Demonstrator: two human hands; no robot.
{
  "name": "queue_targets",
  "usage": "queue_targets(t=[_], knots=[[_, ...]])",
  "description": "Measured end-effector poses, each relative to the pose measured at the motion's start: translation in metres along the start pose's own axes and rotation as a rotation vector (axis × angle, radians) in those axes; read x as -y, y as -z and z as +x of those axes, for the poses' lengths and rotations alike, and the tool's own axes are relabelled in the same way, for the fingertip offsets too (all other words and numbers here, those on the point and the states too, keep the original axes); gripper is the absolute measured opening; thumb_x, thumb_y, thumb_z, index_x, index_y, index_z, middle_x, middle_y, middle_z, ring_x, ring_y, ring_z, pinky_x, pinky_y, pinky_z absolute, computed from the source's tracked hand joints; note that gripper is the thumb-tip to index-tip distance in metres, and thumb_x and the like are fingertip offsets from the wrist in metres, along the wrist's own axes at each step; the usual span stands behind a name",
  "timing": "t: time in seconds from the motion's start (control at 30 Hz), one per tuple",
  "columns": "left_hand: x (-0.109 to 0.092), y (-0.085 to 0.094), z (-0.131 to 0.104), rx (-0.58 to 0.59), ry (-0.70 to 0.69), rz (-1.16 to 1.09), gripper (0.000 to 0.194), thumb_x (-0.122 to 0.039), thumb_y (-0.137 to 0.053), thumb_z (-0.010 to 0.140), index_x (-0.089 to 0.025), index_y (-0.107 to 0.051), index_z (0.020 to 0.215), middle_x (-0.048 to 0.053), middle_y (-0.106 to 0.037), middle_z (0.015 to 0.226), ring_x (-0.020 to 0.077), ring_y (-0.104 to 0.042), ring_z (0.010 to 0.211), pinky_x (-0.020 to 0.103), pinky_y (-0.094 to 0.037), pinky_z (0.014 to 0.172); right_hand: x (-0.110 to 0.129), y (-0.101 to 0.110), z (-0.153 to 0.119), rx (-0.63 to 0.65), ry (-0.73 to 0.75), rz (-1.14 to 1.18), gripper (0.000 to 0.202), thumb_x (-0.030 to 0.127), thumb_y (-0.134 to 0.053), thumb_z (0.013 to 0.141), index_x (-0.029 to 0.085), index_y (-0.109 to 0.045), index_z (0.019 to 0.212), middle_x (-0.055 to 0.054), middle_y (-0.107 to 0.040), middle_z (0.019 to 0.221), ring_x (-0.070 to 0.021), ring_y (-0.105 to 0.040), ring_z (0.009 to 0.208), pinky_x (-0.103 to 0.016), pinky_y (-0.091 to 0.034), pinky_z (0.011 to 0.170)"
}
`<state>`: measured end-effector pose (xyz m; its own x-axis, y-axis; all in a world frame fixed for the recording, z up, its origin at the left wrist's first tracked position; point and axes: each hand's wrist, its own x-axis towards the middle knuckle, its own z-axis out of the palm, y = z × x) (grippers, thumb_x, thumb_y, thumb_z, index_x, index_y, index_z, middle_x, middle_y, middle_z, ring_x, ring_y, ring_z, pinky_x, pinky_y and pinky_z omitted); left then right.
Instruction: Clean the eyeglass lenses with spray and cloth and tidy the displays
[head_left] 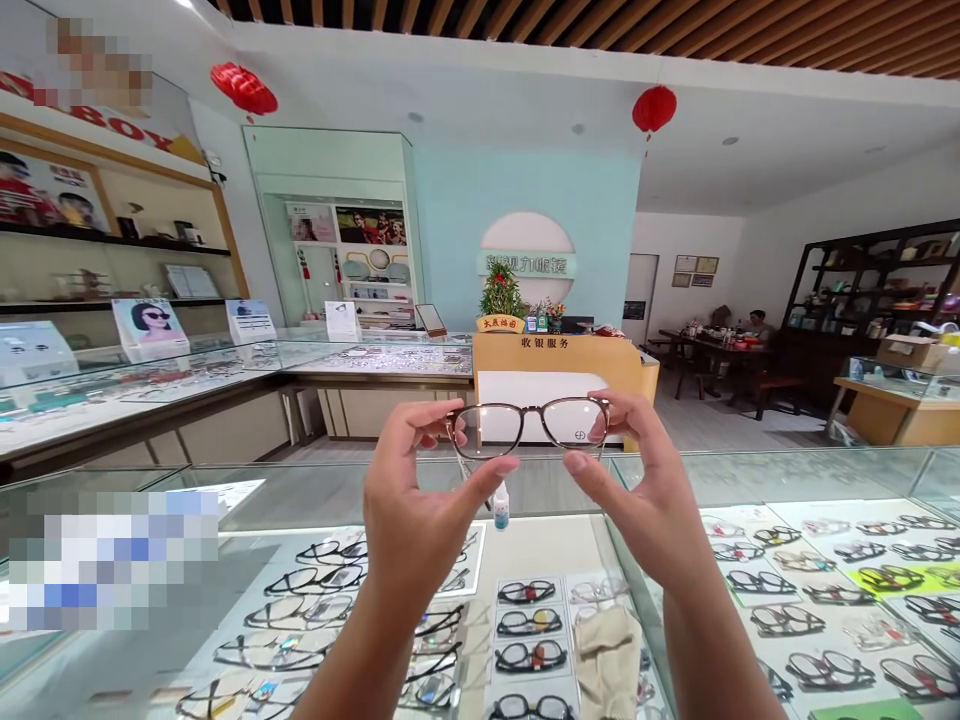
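A pair of eyeglasses (pixel 532 408) with a dark frame and clear lenses is held up level in front of me, above the glass display counter. My left hand (pixel 424 480) grips its left end, thumb below and fingers at the upper corner. At the other end, my right hand (pixel 637 480) pinches the frame in the same way. A small logo shows on the right lens. Below the glasses, a small white bottle (pixel 501 508) with a blue label stands on the counter. A beige cloth (pixel 607 660) lies near my right forearm.
Rows of eyeglasses (pixel 531 622) fill the display case under the glass, with more frames (pixel 787 620) at the right. A wooden service desk (pixel 562 350) stands ahead. Display counters (pixel 397 355) line the left and back. A person (pixel 757 325) sits at a far table.
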<state>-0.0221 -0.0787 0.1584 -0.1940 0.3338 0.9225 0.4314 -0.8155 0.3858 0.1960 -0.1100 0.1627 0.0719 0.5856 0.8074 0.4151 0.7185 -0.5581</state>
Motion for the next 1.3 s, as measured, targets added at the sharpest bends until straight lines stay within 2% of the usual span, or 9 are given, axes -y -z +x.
queue_targets(t=[0.23, 0.43, 0.57, 0.67, 0.83, 0.93, 1.13, 1.3], knots=[[0.0, -0.002, -0.001, 0.007, -0.004, -0.039, 0.055, -0.054, -0.089, 0.08, -0.025, -0.067, 0.121, 0.002, -0.062, 0.098, 0.02, -0.061, 0.088, 0.038, -0.05, 0.083, 0.003, 0.003, 0.0, -0.014, -0.004, -0.034, 0.051, 0.054, -0.08, 0.09, 0.038, -0.062, 0.135, -0.007, -0.066, 0.107, -0.0298, -0.065, 0.104, -0.051, -0.053, 0.099], [-0.007, -0.001, -0.001, -0.043, -0.1, -0.034, 0.055, -0.048, -0.094, 0.076, -0.026, -0.067, 0.119, 0.001, -0.062, 0.101, 0.0178, -0.059, 0.085, 0.037, -0.048, 0.082, 0.011, 0.007, 0.002, 0.097, -0.112, -0.023, 0.053, 0.055, -0.077, 0.093, 0.035, -0.058, 0.139, -0.006, -0.07, 0.12, -0.0293, -0.065, 0.119, -0.05, -0.051, 0.106], [-0.007, 0.0, -0.001, -0.063, -0.119, -0.021, 0.057, -0.046, -0.096, 0.074, -0.026, -0.068, 0.12, 0.001, -0.063, 0.1, 0.0176, -0.06, 0.084, 0.037, -0.048, 0.082, 0.01, 0.007, 0.003, 0.11, -0.12, -0.013, 0.056, 0.055, -0.078, 0.092, 0.035, -0.057, 0.14, -0.007, -0.071, 0.126, -0.029, -0.065, 0.124, -0.05, -0.05, 0.108], [-0.003, -0.001, -0.001, -0.046, -0.082, -0.039, 0.058, -0.046, -0.096, 0.073, -0.026, -0.069, 0.12, 0.002, -0.065, 0.103, 0.0188, -0.062, 0.088, 0.038, -0.05, 0.084, 0.007, 0.006, 0.003, 0.066, -0.079, -0.044, 0.055, 0.055, -0.079, 0.091, 0.035, -0.058, 0.138, -0.006, -0.072, 0.124, -0.0288, -0.067, 0.12, -0.05, -0.052, 0.106], [0.008, -0.004, 0.004, 0.06, 0.066, -0.128, 0.057, -0.048, -0.095, 0.074, -0.025, -0.07, 0.12, 0.004, -0.068, 0.102, 0.0219, -0.067, 0.095, 0.039, -0.055, 0.09, 0.008, 0.002, 0.002, -0.063, 0.019, -0.147, 0.052, 0.05, -0.081, 0.088, 0.033, -0.061, 0.134, -0.006, -0.073, 0.12, -0.0288, -0.069, 0.113, -0.048, -0.056, 0.099], [0.013, -0.005, 0.005, 0.085, 0.107, -0.135, 0.057, -0.049, -0.095, 0.074, -0.025, -0.07, 0.121, 0.005, -0.07, 0.102, 0.0232, -0.068, 0.098, 0.04, -0.056, 0.092, 0.009, 0.001, 0.003, -0.085, 0.054, -0.183, 0.051, 0.049, -0.081, 0.089, 0.032, -0.061, 0.133, -0.007, -0.073, 0.121, -0.0294, -0.07, 0.113, -0.049, -0.057, 0.099], [0.015, -0.009, 0.002, 0.038, -0.014, -0.066, 0.061, -0.044, -0.096, 0.074, -0.026, -0.069, 0.125, 0.007, -0.069, 0.118, 0.0261, -0.07, 0.108, 0.044, -0.057, 0.098, 0.004, 0.003, 0.004, -0.074, 0.061, -0.221, 0.053, 0.048, -0.08, 0.09, 0.032, -0.061, 0.137, -0.009, -0.072, 0.135, -0.0325, -0.067, 0.125, -0.053, -0.054, 0.106], [0.013, -0.01, 0.0, -0.023, -0.148, 0.031, 0.062, -0.043, -0.095, 0.075, -0.025, -0.067, 0.126, 0.008, -0.069, 0.12, 0.0272, -0.069, 0.111, 0.044, -0.058, 0.094, 0.0, 0.004, 0.006, -0.047, 0.045, -0.228, 0.055, 0.05, -0.078, 0.091, 0.033, -0.062, 0.141, -0.009, -0.07, 0.14, -0.0325, -0.066, 0.127, -0.053, -0.054, 0.107]])
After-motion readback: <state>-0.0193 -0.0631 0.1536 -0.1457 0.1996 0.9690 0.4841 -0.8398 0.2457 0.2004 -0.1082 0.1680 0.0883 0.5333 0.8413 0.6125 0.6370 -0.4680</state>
